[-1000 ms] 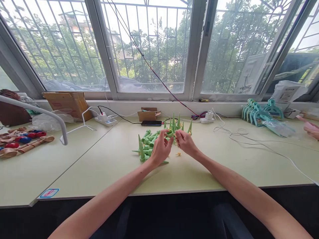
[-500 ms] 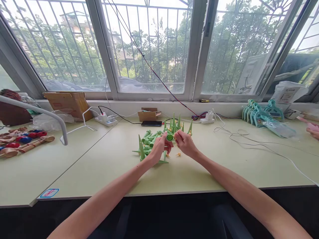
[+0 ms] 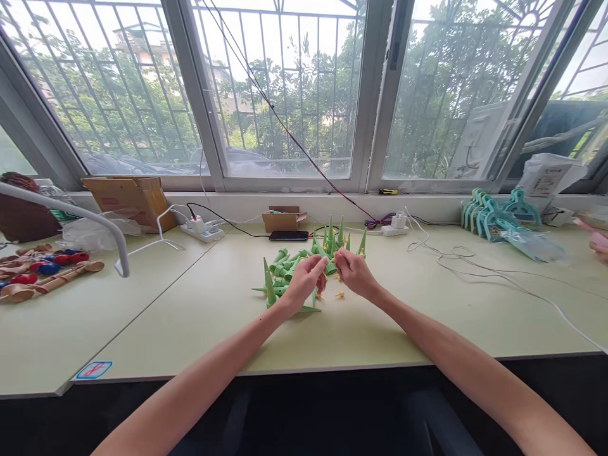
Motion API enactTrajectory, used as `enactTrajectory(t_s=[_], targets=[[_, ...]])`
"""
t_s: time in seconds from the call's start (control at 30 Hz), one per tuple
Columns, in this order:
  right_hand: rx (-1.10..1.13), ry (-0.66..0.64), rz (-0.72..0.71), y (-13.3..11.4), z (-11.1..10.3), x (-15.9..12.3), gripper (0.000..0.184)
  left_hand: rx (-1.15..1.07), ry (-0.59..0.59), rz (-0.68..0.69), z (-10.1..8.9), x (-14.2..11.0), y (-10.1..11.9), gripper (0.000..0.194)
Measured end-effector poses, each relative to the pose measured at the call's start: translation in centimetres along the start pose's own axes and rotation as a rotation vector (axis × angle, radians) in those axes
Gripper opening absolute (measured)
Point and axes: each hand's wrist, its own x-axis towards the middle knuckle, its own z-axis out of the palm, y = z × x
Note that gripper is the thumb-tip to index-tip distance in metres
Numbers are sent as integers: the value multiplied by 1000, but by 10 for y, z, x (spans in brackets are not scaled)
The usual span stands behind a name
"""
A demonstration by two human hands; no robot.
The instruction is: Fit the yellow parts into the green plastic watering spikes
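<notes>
My left hand [image 3: 306,278] is closed around a green hollow plastic piece [image 3: 330,267], whose end shows between my two hands. Close beside it, my right hand [image 3: 355,271] is pinched shut at about the same height; whatever its fingertips hold is hidden. Behind and left of my left hand lies a pile of green plastic pieces [image 3: 280,256], some of them pointed spikes. Several green spikes [image 3: 341,233] stand upright behind my hands, with small yellow parts among them. One small yellow part [image 3: 339,294] lies on the table just below my right hand.
A black phone [image 3: 289,235] lies before a small open cardboard box [image 3: 284,220]. White cables [image 3: 456,256] cross the table at right, near teal hangers [image 3: 482,215]. Wooden pieces with red and blue balls [image 3: 49,268] lie at left. Another person's hand [image 3: 599,248] shows at the right edge.
The green piece in my left hand has turned: its round opening faced me half a second ago and now points away. My right hand has stayed pinched nearly in place.
</notes>
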Motion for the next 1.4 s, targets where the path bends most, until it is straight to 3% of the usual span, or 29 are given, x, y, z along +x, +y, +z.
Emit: enactTrajectory(t_s=[0.5,0.83,1.03,1.23,1.4], targets=[[-23,10,24,5,-1,2,45,380,118,377,-2,2,-16,22],[2,7,4,2,2,1,44,286,140,307,-1,2,-11,39],[-55,6,-2,-3,2,0,44,166,160,151,1,3,-13,51],[-26,26,-30,-3,2,-1,41,80,168,91,3,3,-10,41],[-26,23,-46,-2,3,-1,40,-42,59,-21,5,0,-1,39]])
